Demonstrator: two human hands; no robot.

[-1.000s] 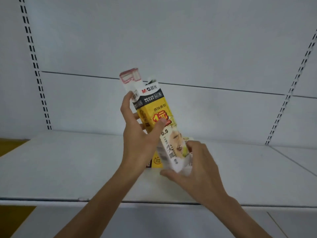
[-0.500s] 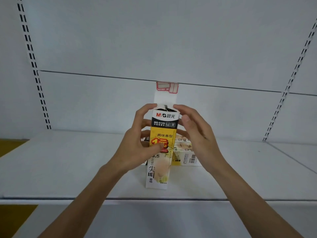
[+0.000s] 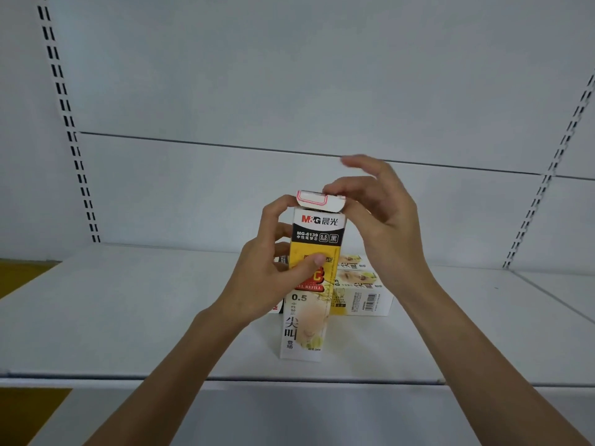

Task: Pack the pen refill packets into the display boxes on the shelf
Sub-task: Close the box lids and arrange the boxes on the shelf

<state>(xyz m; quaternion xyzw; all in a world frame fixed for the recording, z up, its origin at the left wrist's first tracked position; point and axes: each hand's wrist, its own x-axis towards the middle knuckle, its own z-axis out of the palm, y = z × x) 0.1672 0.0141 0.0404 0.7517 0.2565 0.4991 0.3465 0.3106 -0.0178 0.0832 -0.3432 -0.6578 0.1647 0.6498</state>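
Note:
A tall yellow, black and white refill display box (image 3: 306, 320) stands upright on the white shelf (image 3: 128, 317) near its front edge. My left hand (image 3: 277, 272) grips the box around its upper half, thumb across the yellow front. The box's white top flap (image 3: 314, 201) with a red outline is folded down over the opening. My right hand (image 3: 383, 220) is at the top of the box, its thumb and a finger on the flap, the other fingers lifted. Behind the upright box lie similar boxes (image 3: 360, 294) on their sides.
The shelf's white back panel (image 3: 289, 91) has slotted uprights at left (image 3: 67, 123) and right (image 3: 547, 188). A second shelf section (image 3: 560, 291) adjoins on the right. A yellow floor patch (image 3: 19, 275) shows at the far left.
The box went from tilted in the air to standing on the shelf. Its top flap, upright half a second ago, is now folded down under my right hand's fingers.

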